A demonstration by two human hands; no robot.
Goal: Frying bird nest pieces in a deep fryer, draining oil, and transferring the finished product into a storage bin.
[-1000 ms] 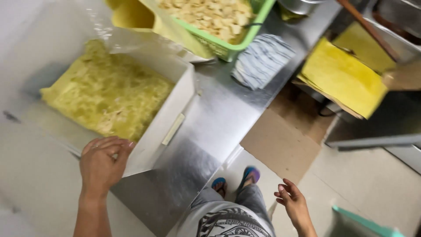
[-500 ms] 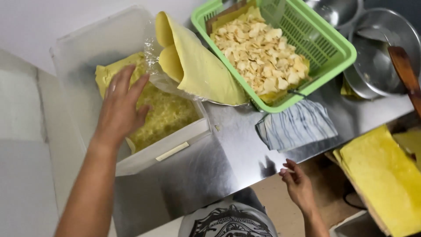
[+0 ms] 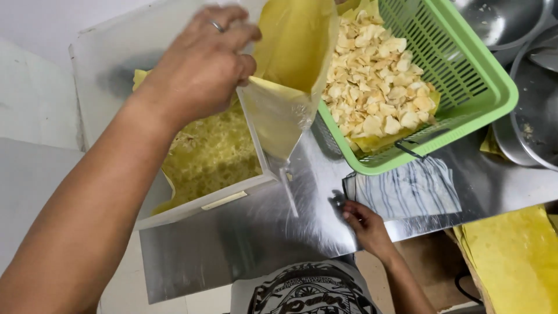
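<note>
Since half a second ago the left hand (image 3: 200, 70) has risen from the white tub (image 3: 192, 200), its fingers now closed on a clear plastic bag (image 3: 279, 116). Nearer, the right hand (image 3: 363, 224) rests loosely open on the steel desk (image 3: 244, 232), touching a striped cloth (image 3: 407, 189). Beyond sits a green basket (image 3: 465, 87) of pale chips.

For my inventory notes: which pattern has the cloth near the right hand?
The cloth has dark and white stripes, seen in the head view.
</note>
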